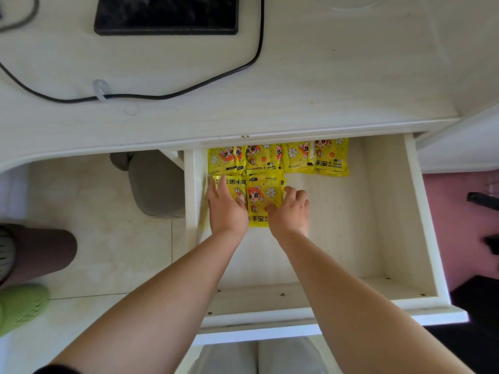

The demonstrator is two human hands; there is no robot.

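My left hand (226,209) lay flat, fingers straight and slightly spread, pressing on a yellow foil hand-warmer packet printed with black characters (234,184). It sat near the left wall of the open white wooden drawer (337,225). Just beside it on the right, touching or slightly overlapping it, lay a second yellow foil packet with a red-haired cartoon figure and a white flower (263,194). My right hand (290,213) rested at that packet's right edge, thumb on its face and fingers bent down beside it. I could not tell whether they pinched the edge or only touched it. Both packets lay flat on the drawer floor, directly in front of a row of matching yellow packets (297,157) lined along the drawer's back edge, under the lip of the pale wooden desk (297,90). On the desk, a thin black cable (189,90) curved past a flat black rectangular pad (166,14) at the far edge.
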